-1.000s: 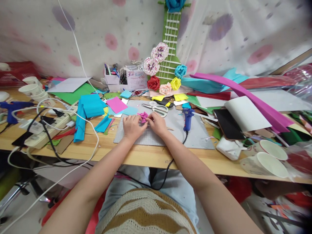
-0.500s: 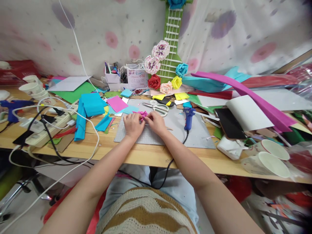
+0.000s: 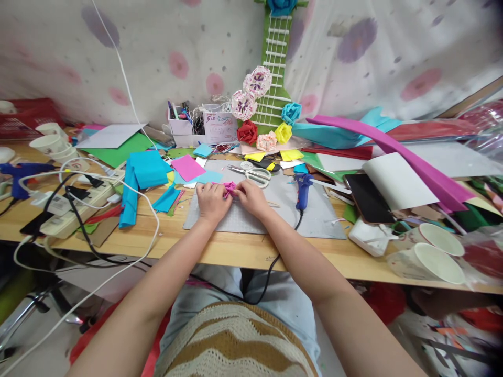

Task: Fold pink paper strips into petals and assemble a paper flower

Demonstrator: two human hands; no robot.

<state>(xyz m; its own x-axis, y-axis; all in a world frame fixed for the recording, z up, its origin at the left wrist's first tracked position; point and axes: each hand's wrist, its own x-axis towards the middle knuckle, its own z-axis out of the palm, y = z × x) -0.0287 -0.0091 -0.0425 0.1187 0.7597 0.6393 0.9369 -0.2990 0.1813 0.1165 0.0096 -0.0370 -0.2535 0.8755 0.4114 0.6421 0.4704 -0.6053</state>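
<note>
Over the grey cutting mat, both hands meet on a small piece of crumpled pink crepe paper. My left hand is closed on its left side, and the fingers cover much of it. From the right, my right hand pinches the paper's edge between thumb and fingers. Just behind the hands lie scissors with pale handles. A thin wooden stick shows beside my right wrist. Farther right on the mat rests a blue glue gun, its cord running toward the front edge.
Blue paper and a flat pink sheet lie left of the mat. A power strip with tangled cables is farther left. Behind stands a green guitar-shaped board with paper flowers. Paper cups and a phone are at right.
The hands stay at the same spot, fingers shifting slightly around the pink paper. The whole view has moved a little; the other objects lie as before.
</note>
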